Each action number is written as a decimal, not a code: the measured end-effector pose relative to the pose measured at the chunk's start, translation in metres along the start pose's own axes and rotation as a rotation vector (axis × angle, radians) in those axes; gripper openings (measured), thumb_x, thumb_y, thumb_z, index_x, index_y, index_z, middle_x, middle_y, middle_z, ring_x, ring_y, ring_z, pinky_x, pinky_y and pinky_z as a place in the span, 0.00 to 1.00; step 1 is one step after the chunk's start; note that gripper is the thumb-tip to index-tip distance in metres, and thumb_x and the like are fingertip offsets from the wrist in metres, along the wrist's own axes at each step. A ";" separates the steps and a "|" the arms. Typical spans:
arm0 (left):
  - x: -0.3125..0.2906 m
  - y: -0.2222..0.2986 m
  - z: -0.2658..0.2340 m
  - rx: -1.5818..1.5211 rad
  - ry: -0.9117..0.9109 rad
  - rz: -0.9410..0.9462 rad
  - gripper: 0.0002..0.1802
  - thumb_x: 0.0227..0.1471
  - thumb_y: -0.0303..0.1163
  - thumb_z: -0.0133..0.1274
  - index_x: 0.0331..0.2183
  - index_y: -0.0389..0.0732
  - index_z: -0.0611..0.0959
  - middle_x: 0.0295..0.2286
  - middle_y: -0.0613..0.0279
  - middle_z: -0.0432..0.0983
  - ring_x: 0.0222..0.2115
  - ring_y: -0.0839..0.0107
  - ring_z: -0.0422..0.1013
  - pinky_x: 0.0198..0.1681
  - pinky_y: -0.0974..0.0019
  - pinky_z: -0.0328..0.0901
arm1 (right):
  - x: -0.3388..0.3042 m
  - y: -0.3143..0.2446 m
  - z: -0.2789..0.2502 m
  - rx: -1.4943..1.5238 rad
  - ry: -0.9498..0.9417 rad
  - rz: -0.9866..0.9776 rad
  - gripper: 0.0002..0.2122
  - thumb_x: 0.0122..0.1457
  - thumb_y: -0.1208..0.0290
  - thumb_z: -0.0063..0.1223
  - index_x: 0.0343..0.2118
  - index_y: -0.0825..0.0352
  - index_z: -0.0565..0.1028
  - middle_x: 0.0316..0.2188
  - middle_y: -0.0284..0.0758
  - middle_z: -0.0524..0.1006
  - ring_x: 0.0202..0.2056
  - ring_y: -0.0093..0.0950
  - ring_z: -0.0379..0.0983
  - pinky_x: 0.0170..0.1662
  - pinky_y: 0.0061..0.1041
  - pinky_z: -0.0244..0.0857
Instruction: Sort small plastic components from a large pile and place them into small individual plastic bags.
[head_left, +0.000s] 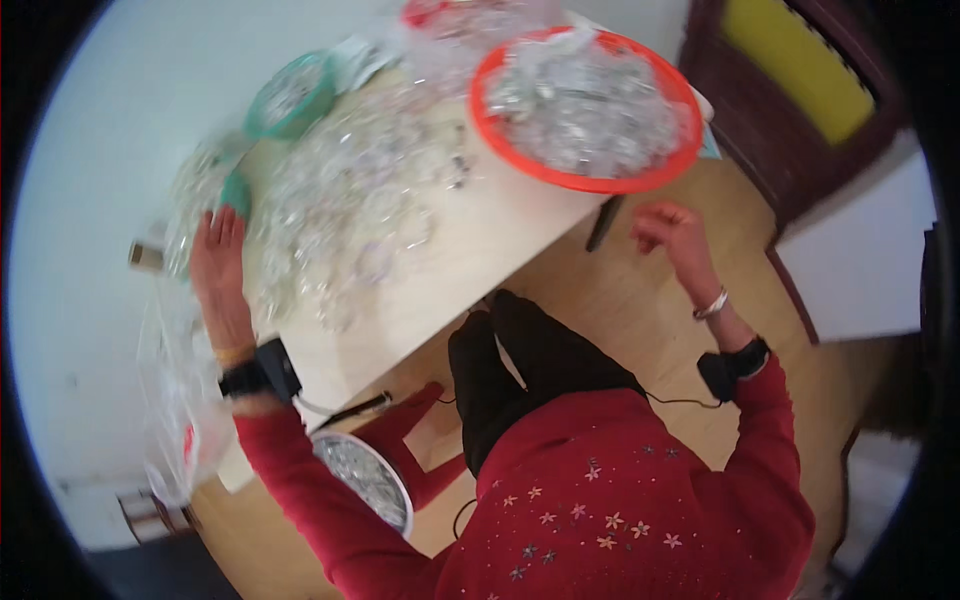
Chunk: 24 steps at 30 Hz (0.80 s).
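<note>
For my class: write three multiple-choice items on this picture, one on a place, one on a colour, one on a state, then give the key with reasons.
1. Where does the left hand rest?
A. on the table edge by the clear pieces
B. in the big basin
C. on the floor

2. What colour is the rim of the big basin?
A. blue
B. orange-red
C. black

3. How is the right hand?
A. flat on the table
B. raised off the table, fingers curled
C. inside a bag

Key: A, its open palm lies there; B, the rim shows orange-red; B, it hangs over the floor.

Head camera (tilted, seemingly) looks down at table (480,250).
</note>
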<state>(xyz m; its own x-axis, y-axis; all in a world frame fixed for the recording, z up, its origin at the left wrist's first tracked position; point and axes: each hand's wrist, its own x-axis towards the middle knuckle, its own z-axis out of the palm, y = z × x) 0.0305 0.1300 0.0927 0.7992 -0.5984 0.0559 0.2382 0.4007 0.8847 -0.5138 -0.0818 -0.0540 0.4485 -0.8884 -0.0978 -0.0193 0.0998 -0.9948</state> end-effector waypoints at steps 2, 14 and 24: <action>-0.012 -0.037 0.018 0.041 -0.321 -0.159 0.11 0.54 0.26 0.47 0.41 0.36 0.75 0.37 0.57 0.74 0.38 0.68 0.70 0.44 0.66 0.65 | 0.009 -0.002 -0.045 -0.145 0.257 -0.061 0.10 0.53 0.73 0.52 0.37 0.71 0.76 0.23 0.33 0.76 0.24 0.20 0.72 0.27 0.18 0.67; -0.144 -0.185 0.111 0.219 -0.449 -0.597 0.11 0.52 0.27 0.50 0.39 0.35 0.76 0.32 0.59 0.75 0.29 0.73 0.70 0.34 0.73 0.66 | 0.145 0.002 -0.138 -0.235 0.626 0.074 0.23 0.47 0.58 0.60 0.42 0.69 0.73 0.34 0.39 0.76 0.33 0.24 0.74 0.34 0.23 0.68; -0.194 -0.178 0.124 0.526 -0.376 -0.514 0.13 0.51 0.24 0.48 0.40 0.33 0.76 0.32 0.59 0.74 0.33 0.69 0.70 0.40 0.69 0.64 | 0.073 0.038 -0.116 0.093 0.497 -0.018 0.10 0.47 0.74 0.59 0.34 0.70 0.76 0.29 0.32 0.78 0.28 0.20 0.74 0.33 0.20 0.68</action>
<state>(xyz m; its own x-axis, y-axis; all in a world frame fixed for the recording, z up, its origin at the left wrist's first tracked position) -0.2355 0.0886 -0.0178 0.4009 -0.8483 -0.3460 0.1597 -0.3072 0.9382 -0.5851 -0.1953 -0.1017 -0.0321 -0.9940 -0.1041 0.0744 0.1015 -0.9920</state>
